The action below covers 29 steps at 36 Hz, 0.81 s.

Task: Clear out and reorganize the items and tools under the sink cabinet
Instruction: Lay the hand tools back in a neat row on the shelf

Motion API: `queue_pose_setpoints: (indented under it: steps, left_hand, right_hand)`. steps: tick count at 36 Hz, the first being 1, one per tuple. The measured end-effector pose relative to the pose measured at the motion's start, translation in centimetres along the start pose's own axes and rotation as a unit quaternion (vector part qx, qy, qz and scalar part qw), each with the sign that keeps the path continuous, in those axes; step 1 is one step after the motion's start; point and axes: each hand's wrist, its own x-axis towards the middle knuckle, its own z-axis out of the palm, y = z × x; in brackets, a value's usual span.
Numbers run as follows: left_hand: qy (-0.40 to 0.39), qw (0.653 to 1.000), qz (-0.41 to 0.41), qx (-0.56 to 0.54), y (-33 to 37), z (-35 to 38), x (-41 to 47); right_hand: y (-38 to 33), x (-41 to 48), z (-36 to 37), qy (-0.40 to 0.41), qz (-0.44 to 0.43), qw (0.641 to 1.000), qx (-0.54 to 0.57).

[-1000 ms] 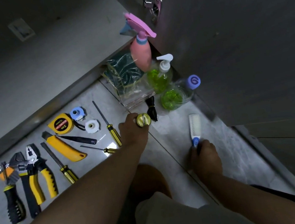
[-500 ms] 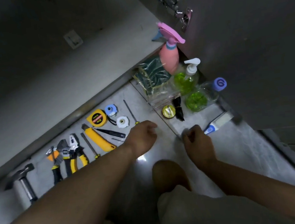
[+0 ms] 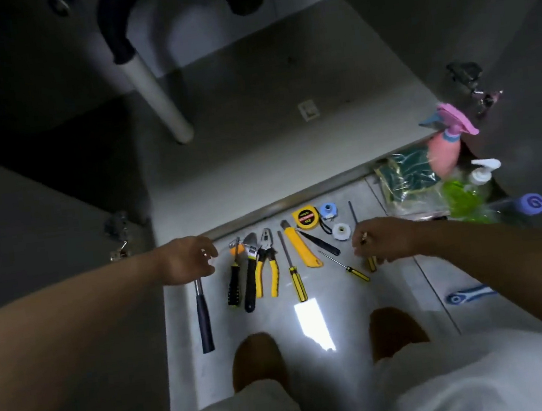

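A row of tools lies on the tiled floor (image 3: 344,312) in front of the open sink cabinet (image 3: 287,128). My left hand (image 3: 186,260) is curled over the head of the hammer (image 3: 204,319), whose dark handle points toward me. My right hand (image 3: 384,239) covers the rightmost yellow-handled screwdriver (image 3: 371,264), fingers closed around its shaft. Between the hands lie an adjustable wrench (image 3: 249,276), yellow pliers (image 3: 270,267), a long screwdriver (image 3: 294,276), a yellow utility knife (image 3: 302,246), a small screwdriver (image 3: 347,267), a tape measure (image 3: 307,217) and two tape rolls (image 3: 329,211).
At the right stand a pink spray bottle (image 3: 444,153), a green soap pump bottle (image 3: 463,197), a purple-capped bottle (image 3: 533,204) and a sponge pack (image 3: 403,179). A blue-white brush (image 3: 468,295) lies on the floor. A white drain pipe (image 3: 154,89) drops into the cabinet. Doors stand open either side.
The view swung left toward the cabinet. My left hand moved left from the screwdrivers to the hammer head. My right hand left the brush and moved onto the rightmost screwdriver.
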Motion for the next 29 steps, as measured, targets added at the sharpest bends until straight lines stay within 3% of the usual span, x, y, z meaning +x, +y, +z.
queue_pose_setpoints:
  steps: [5, 10, 13, 16, 22, 29]
  left_hand:
    - [0.008, 0.978, -0.075, -0.192, -3.5, 8.1, 2.5]
    - [0.095, 0.964, -0.145, -0.202, -4.7, 14.9, 6.0]
    - [0.166, 0.956, -0.131, -0.201, -4.2, 17.0, 7.5]
    - [0.17, 0.948, -0.094, -0.252, -3.2, 17.8, 8.7]
    - [0.186, 0.947, -0.069, -0.254, -1.8, 18.2, 10.1]
    - [0.181, 0.925, -0.043, -0.331, 0.6, 20.0, 10.1]
  right_hand:
    - [-1.6, 1.4, -3.1, -0.036, -0.019, 0.974, -0.222]
    - [-1.7, 3.4, -4.3, -0.082, -0.024, 0.946, -0.312]
    - [-2.1, 4.8, -3.4, -0.121, 0.007, 0.933, -0.339]
    - [-2.9, 6.2, -0.9, -0.154, 0.028, 0.923, -0.351]
    - [-5.4, 8.5, 5.0, -0.186, -0.03, 0.928, -0.321]
    - [-6.8, 8.5, 9.4, -0.177, -0.081, 0.932, -0.305]
